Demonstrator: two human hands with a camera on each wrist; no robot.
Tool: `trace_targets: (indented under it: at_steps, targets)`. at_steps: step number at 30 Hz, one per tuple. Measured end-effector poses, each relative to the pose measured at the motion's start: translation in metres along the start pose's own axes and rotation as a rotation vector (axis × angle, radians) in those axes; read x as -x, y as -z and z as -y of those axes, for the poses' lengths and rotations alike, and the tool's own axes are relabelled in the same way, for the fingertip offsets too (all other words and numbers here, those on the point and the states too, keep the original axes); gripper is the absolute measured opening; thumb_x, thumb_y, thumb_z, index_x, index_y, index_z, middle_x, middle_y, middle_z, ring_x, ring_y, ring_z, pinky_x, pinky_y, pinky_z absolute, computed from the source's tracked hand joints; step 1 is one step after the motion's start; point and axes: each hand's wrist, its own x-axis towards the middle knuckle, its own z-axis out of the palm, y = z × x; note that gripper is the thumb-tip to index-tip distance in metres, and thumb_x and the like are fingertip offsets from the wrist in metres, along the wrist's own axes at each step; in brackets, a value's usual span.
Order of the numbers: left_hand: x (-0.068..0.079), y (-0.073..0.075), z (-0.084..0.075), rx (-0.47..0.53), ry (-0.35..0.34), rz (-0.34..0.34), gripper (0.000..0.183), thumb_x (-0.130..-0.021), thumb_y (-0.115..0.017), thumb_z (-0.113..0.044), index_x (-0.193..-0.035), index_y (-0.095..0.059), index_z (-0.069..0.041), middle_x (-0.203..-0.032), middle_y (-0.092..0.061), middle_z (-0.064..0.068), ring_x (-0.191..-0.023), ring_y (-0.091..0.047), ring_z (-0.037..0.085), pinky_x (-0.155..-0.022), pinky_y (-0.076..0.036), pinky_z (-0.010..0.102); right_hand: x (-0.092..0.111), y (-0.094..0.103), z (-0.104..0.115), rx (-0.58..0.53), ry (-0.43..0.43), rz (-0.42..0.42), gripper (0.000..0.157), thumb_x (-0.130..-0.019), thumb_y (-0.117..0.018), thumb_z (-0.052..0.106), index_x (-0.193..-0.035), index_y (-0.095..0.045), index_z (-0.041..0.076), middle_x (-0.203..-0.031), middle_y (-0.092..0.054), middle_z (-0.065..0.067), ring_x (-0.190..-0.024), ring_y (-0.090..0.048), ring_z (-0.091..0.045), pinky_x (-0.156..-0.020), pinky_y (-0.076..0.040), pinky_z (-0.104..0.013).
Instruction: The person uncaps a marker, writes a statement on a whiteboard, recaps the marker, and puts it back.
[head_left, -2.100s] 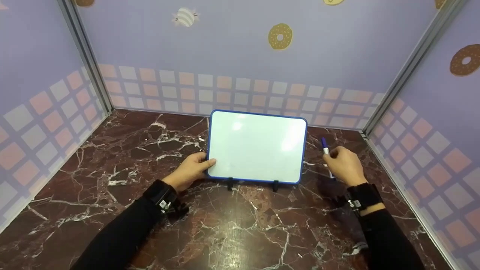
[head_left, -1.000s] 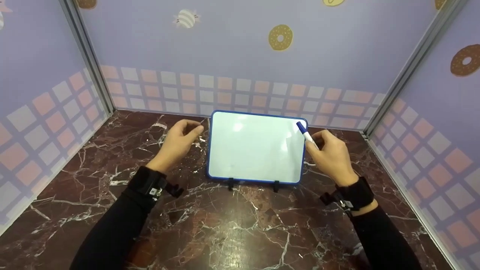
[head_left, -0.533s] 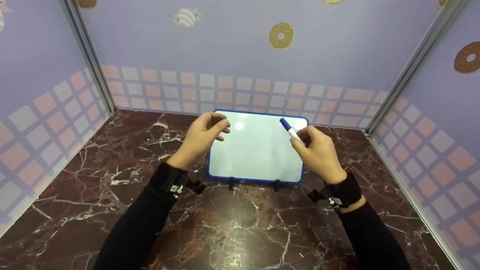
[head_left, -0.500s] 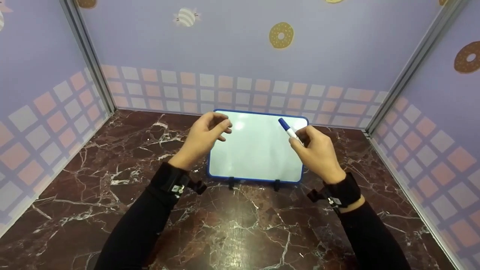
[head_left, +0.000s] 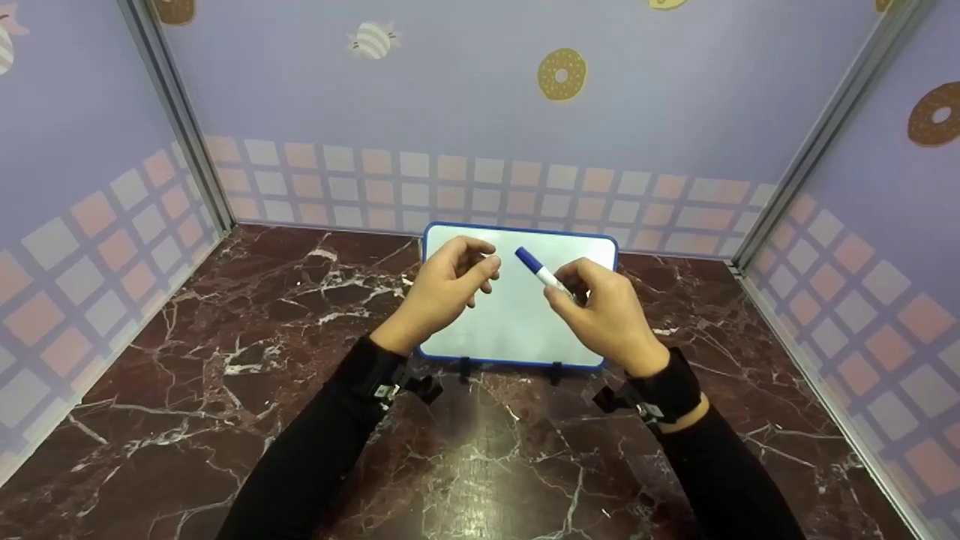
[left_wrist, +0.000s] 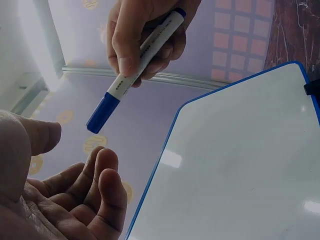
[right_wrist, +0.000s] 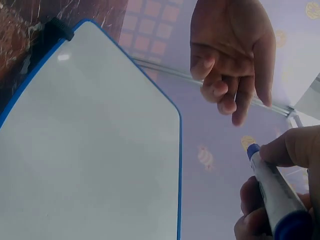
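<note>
Between thumb and fingers, my right hand (head_left: 604,311) holds a whiteboard marker (head_left: 546,276) with a white barrel and a blue cap. The capped end points up and left toward my left hand (head_left: 446,289). That left hand holds nothing; its fingers are loosely bent, thumb apart from them. In the left wrist view the marker's cap (left_wrist: 103,113) sits just short of the left fingers, with a gap between. Behind both hands a blue-framed whiteboard (head_left: 517,330) leans upright on small black stand feet (head_left: 465,367). Its surface shows no writing; the hands hide parts of it.
The whiteboard stands on a dark red marbled table (head_left: 225,420) with white veins. Lilac wall panels (head_left: 480,97) with donut prints and pink and white squares close in the back and both sides, joined by grey metal posts (head_left: 176,112).
My right hand picked the marker up from the table's right side and carried it left before the whiteboard. My left hand let go of the board's left edge and moved right toward the marker.
</note>
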Motion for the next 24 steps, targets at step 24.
trace_targets:
  at_steps: [24]
  targets:
    - [0.012,-0.003,-0.006,-0.071,-0.080,0.237,0.030,-0.116,-0.062,-0.028,-0.132,-0.069,-0.003,-0.096,-0.070,0.005,-0.078,-0.061,0.023,-0.063,-0.050,0.026,0.004,-0.008,0.000,-0.058,0.342,0.060,0.014,-0.099,-0.080,0.006,-0.110,-0.073,0.006,-0.090,-0.066,-0.002,-0.070,-0.053,-0.013,-0.060,-0.044,-0.025]
